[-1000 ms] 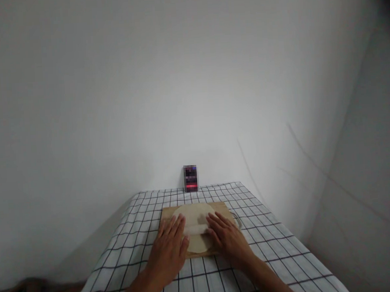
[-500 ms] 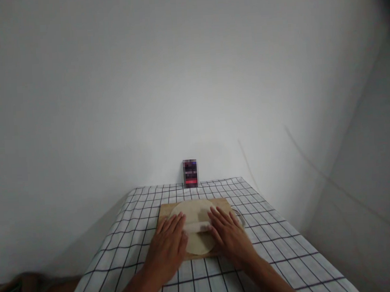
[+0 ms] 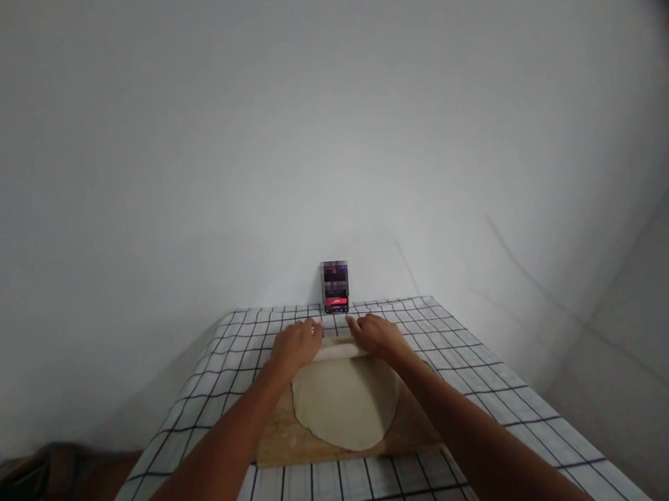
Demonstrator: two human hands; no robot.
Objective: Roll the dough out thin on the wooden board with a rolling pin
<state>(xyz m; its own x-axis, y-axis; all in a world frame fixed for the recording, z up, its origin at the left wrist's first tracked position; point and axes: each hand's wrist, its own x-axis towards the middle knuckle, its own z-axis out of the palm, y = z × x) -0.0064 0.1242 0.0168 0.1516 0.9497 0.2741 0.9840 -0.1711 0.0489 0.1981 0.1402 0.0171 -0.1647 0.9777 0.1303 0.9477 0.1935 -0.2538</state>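
Both forearms are bare up to the frame's lower edge, with no sleeve, watch, ring or glove showing on the left hand point(image 3: 295, 345) or the right hand point(image 3: 378, 334).

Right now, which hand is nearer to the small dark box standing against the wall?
Right. The right hand lies just below and slightly right of the small dark box; the left hand lies further off, below and to its left.

A small dark box point(image 3: 335, 287) stands at mid-frame against the white wall point(image 3: 192, 138), on the checked tablecloth point(image 3: 466, 363).
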